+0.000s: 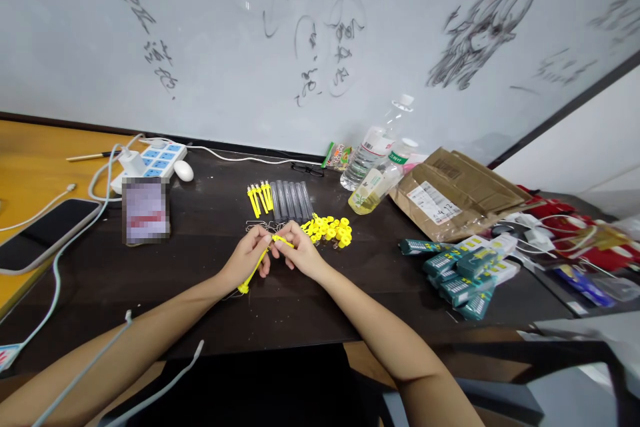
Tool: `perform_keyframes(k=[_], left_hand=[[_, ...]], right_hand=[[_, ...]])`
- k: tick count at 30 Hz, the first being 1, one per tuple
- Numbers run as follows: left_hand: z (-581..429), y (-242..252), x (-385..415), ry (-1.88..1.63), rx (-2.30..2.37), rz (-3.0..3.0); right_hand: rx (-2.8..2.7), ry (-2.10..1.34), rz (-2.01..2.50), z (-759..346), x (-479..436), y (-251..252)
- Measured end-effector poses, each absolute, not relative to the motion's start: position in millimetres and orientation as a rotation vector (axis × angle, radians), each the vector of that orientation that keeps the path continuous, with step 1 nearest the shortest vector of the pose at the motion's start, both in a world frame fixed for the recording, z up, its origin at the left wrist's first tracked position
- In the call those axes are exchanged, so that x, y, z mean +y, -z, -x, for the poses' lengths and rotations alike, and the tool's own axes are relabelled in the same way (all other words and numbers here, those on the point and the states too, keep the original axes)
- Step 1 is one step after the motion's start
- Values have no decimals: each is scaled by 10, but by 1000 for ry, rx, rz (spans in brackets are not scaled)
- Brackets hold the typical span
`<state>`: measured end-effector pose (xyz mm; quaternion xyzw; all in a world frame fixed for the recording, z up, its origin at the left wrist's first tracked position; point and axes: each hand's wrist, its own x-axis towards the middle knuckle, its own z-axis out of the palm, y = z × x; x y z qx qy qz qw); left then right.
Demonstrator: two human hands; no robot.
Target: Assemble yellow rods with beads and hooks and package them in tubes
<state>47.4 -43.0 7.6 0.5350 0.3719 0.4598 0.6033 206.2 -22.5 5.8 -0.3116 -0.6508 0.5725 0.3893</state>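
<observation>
Both my hands meet over the middle of the dark table [210,320]. My left hand [247,255] is closed around a long yellow plastic piece [253,273] that slants down to the left. My right hand [299,250] pinches a small yellow part [281,239] against its upper end. Just behind my hands lie a heap of small yellow clips [330,228], a row of grey tubes [291,199] and several yellow pieces [260,198] beside them.
A power strip [155,161] with cables, a white mouse [183,171] and a phone [45,232] lie at the left. Plastic bottles [373,167], a brown parcel [457,195], green boxes [463,273] and red packets [575,233] fill the right. A scribbled whiteboard [320,27] stands behind.
</observation>
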Motion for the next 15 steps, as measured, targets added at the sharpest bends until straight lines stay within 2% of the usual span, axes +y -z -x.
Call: perform_keyframes(k=[15], left_hand=[[-429,-160,-387,-907,825,-1229]], right_hand=[[-2224,-616,969,-2251,-173,-197]])
